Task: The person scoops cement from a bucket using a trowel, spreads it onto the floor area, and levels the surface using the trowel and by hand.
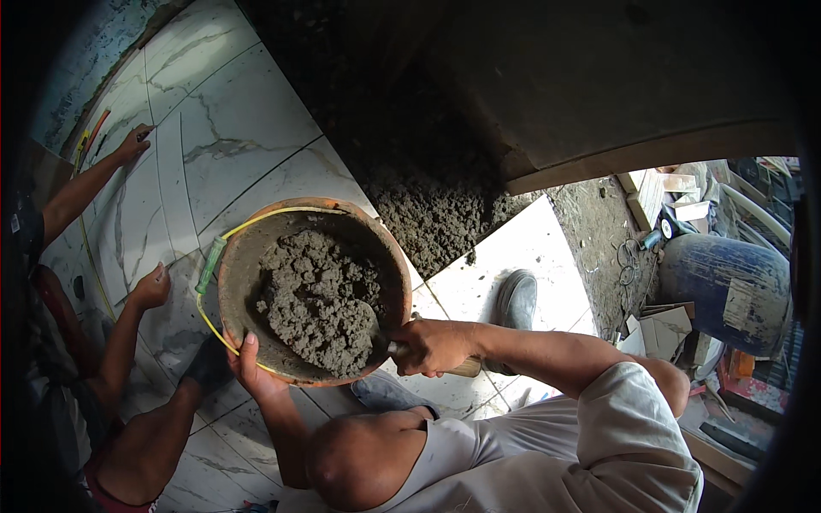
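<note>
A round orange-rimmed bucket (398, 256) tilts toward me, with a heap of grey wet mortar (316, 299) inside. My left hand (254, 368) grips its near-left rim, thumb on the inner wall. A yellow wire handle with a green grip (208, 265) hangs along the bucket's left side. At the right rim my right hand (432, 346) is wrapped round the wooden handle of a trowel (466, 368). Its metal neck reaches over the rim, and the blade is mostly hidden in the mortar.
Marble-patterned tiles (231, 111) cover the floor. Loose mortar (436, 222) lies beyond the bucket, under a dark panel (650, 85). On the left a co-worker's hands (151, 286) are over the tiles. At right stand a blue barrel (723, 295) and rubble. My boot (517, 299) is near the bucket.
</note>
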`<state>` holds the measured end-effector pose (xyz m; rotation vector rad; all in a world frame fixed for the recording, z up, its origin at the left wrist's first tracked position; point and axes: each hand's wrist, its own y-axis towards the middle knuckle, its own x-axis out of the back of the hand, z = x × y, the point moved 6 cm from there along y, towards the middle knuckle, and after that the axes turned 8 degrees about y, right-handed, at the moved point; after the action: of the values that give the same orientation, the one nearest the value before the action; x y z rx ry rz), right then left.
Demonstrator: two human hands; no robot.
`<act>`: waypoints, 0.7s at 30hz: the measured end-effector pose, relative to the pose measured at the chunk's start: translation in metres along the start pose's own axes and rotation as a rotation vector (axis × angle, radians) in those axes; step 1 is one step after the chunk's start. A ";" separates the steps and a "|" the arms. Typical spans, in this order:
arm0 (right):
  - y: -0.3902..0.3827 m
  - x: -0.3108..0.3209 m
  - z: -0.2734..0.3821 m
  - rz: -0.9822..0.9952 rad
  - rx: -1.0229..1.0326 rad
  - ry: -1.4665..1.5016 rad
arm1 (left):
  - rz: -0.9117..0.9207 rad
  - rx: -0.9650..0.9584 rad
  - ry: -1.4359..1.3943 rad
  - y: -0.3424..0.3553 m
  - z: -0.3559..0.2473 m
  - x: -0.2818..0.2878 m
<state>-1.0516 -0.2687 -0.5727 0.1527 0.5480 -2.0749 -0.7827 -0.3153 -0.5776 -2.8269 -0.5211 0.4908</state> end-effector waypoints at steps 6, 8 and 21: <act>-0.040 0.028 0.064 -0.219 -0.258 0.273 | -0.100 0.055 -0.045 -0.005 0.022 0.049; -0.052 0.050 0.091 -0.277 -0.182 0.201 | -0.127 0.061 -0.034 -0.009 0.025 0.049; 0.038 0.213 -0.016 -1.249 -0.498 -0.556 | -0.147 0.061 0.046 -0.007 0.029 0.052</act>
<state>-1.1365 -0.4445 -0.6677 -1.3215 0.8995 -2.8391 -0.7494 -0.2845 -0.6165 -2.7101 -0.6864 0.4047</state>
